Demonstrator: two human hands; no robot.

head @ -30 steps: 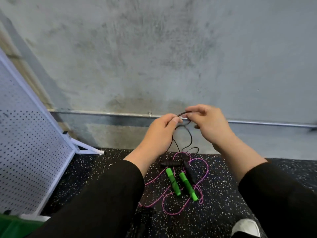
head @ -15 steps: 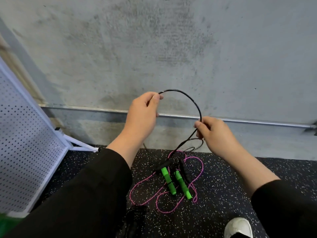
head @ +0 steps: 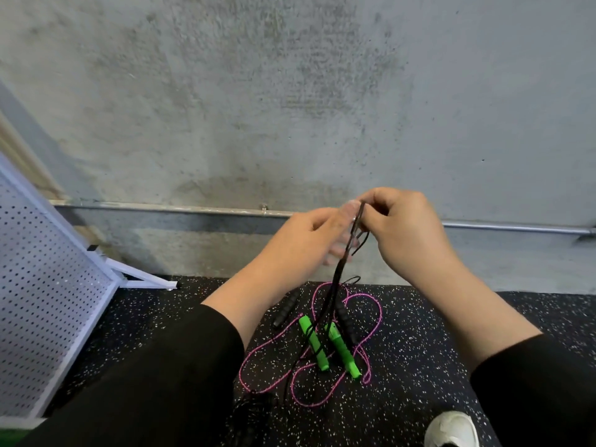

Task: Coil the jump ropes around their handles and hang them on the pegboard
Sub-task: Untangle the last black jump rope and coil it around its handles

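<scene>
We find the left hand and right hand close together, pinching gathered black rope; its handles lie on the floor. Gathering step; next loop needs slack drawn up

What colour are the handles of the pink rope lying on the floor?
Bright green handles, on the pink rope; the head view shows them plainly.

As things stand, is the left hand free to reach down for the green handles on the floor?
Probably not yet: the left hand and right hand are both up holding the black rope. The green handles themselves lie uncovered below.
</scene>
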